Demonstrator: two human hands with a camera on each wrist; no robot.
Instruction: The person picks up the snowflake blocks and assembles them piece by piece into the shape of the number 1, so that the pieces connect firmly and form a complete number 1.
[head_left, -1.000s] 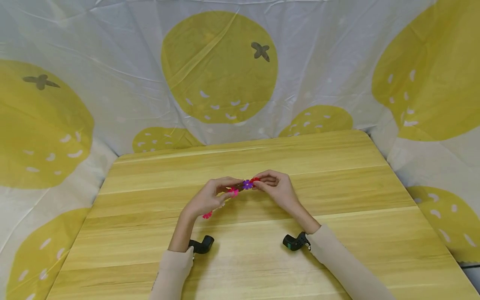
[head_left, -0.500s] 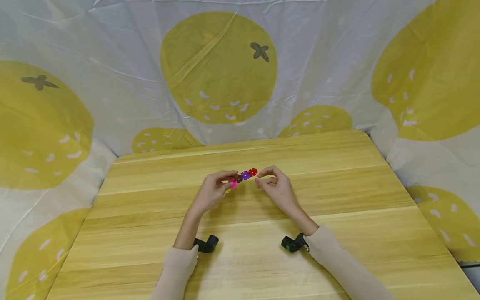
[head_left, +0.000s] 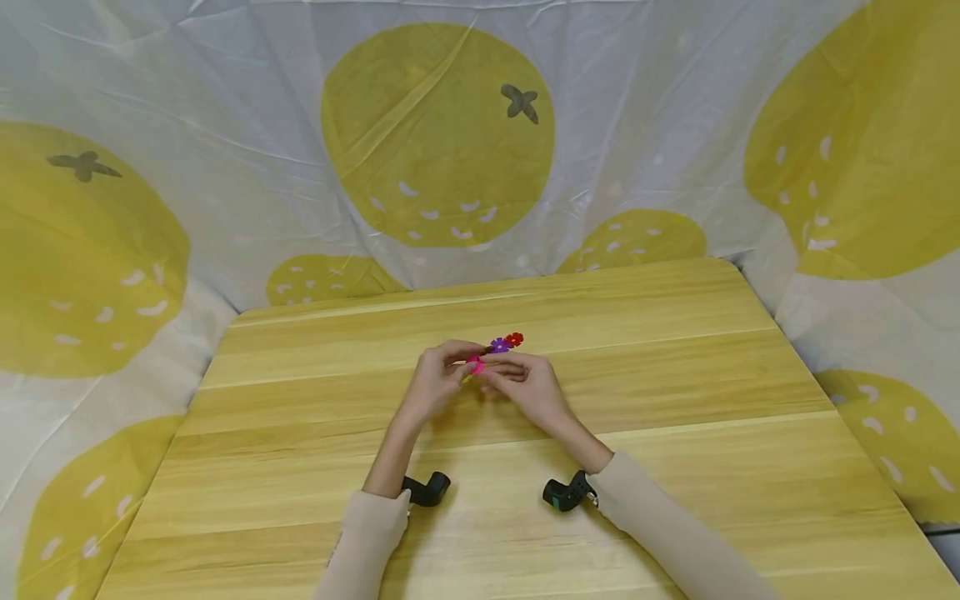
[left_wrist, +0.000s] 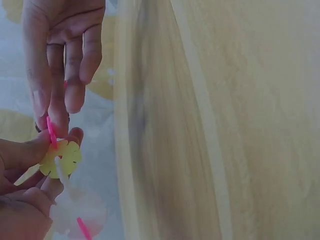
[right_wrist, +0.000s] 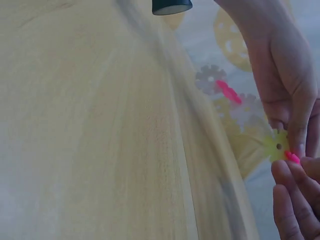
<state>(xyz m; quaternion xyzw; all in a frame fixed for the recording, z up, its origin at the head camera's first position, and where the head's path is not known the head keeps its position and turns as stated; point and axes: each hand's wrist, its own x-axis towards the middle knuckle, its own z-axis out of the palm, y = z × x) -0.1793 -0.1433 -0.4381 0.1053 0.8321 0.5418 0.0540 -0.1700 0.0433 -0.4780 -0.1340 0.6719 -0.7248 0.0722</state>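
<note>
A chain of interlocking flower-shaped plastic discs is held up over the table. Its far end shows a red disc (head_left: 514, 340) joined to a purple disc (head_left: 500, 344). My left hand (head_left: 433, 382) pinches the chain at its middle, around a pink disc (head_left: 475, 365) and a yellow disc (left_wrist: 61, 159). From the other side, thumb and fingers of my right hand (head_left: 531, 390) pinch at that same pink disc. Nearer my left wrist hang whitish discs (right_wrist: 211, 79) with another pink disc (right_wrist: 229, 92) between them. Fingers partly hide the brown disc beside the purple one.
Below is a wooden table (head_left: 495, 533) with rounded far corners. A white curtain (head_left: 622, 100) printed with yellow fruit surrounds its back and sides. Black wrist cameras (head_left: 429, 490) stick out from both sleeves above the tabletop.
My right hand has let go of the red disc at the chain's end and moved left to the pink disc. My left hand has shifted slightly up and right with the chain.
</note>
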